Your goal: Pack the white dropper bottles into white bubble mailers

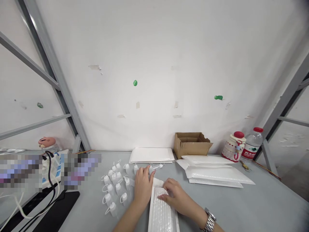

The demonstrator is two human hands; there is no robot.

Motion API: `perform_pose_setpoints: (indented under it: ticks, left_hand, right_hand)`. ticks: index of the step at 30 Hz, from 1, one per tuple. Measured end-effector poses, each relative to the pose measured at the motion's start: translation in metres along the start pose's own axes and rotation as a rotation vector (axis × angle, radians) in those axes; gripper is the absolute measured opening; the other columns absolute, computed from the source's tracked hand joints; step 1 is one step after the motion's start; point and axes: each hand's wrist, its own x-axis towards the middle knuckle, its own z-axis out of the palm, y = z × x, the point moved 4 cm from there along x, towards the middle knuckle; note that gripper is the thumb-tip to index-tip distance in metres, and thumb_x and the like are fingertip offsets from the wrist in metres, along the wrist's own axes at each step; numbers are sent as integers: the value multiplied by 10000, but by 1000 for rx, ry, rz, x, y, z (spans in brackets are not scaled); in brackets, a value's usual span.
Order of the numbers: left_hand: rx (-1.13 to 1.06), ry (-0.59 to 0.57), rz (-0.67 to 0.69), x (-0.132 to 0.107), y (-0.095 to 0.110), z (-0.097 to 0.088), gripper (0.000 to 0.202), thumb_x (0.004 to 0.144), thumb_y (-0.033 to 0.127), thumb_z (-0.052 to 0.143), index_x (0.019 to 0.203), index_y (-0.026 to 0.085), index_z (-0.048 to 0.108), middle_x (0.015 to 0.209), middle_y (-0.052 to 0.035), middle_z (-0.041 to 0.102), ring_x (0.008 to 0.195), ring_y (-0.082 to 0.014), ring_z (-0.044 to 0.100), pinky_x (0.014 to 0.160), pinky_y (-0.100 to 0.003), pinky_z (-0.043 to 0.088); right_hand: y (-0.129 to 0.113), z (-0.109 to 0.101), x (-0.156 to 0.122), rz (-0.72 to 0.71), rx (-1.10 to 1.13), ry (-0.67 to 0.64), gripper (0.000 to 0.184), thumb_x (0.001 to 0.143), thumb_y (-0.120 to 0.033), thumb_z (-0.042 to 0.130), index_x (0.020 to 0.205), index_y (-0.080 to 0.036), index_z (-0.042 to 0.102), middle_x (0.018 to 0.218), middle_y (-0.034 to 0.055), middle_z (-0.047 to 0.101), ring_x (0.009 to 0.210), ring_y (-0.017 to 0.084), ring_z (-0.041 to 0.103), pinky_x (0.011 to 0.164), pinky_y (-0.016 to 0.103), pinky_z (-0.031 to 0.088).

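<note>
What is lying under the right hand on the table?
A white bubble mailer lies under the right hand, its open end near the fingers. The hand covers part of the mailer's top; whether anything is inside cannot be seen.

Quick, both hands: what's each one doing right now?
Left hand: open, fingers on the bubble mailer opening beside the small bottles.
Right hand: open, pressing the mailer flat.

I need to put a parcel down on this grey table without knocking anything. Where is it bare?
Bare: the right front of the table, below the stacked white mailers, right of the right hand. Crowded: small bottles by the left hand, cables at left.
</note>
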Motion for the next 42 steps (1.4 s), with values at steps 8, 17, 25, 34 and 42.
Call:
perform_pose_setpoints:
  ticks: [8, 17, 25, 34, 42]
  left_hand:
    - [504, -83, 83, 1, -1, 19, 328, 807, 194, 467, 1118, 145, 561, 888, -78, 610, 899, -232, 537, 777, -333, 401]
    - [208, 5, 65, 3, -4, 5, 285, 853, 238, 382, 977, 148, 622, 839, -85, 619, 887, -241, 557, 803, -374, 429]
    - [-182, -138, 257, -16, 19, 6, 284, 853, 279, 453, 1103, 240, 582, 932, -49, 646, 894, -192, 575, 796, -353, 483]
    - [40, -236, 443, -24, 27, 15, 311, 850, 280, 474, 1145, 217, 549, 927, -67, 628, 890, -205, 560, 798, -366, 468]
    - [104, -406, -97, -21, 10, 9, 341, 830, 408, 405, 998, 162, 572, 807, -65, 646, 759, -221, 606, 653, -292, 415]
  right_hand:
    - [-1, 2, -1, -47, -201, -45, 133, 737, -300, 662, 729, -193, 583, 860, 24, 574, 851, 202, 500, 786, 327, 353]
    - [6, 1, 1, -13, -158, 17, 155, 730, -332, 658, 788, -191, 627, 874, 43, 597, 881, 218, 519, 812, 338, 375]
    - [31, 4, 12, 159, 580, 242, 476, 749, -507, 555, 1101, -186, 553, 934, 69, 604, 774, 188, 592, 748, 338, 467]
    - [37, 2, 9, 462, 1079, 268, 336, 619, -450, 710, 684, -158, 557, 554, -24, 561, 491, 84, 510, 495, 208, 376]
    - [35, 0, 12, 457, 783, 313, 290, 583, -395, 685, 637, -180, 498, 539, -47, 508, 478, 102, 493, 448, 218, 352]
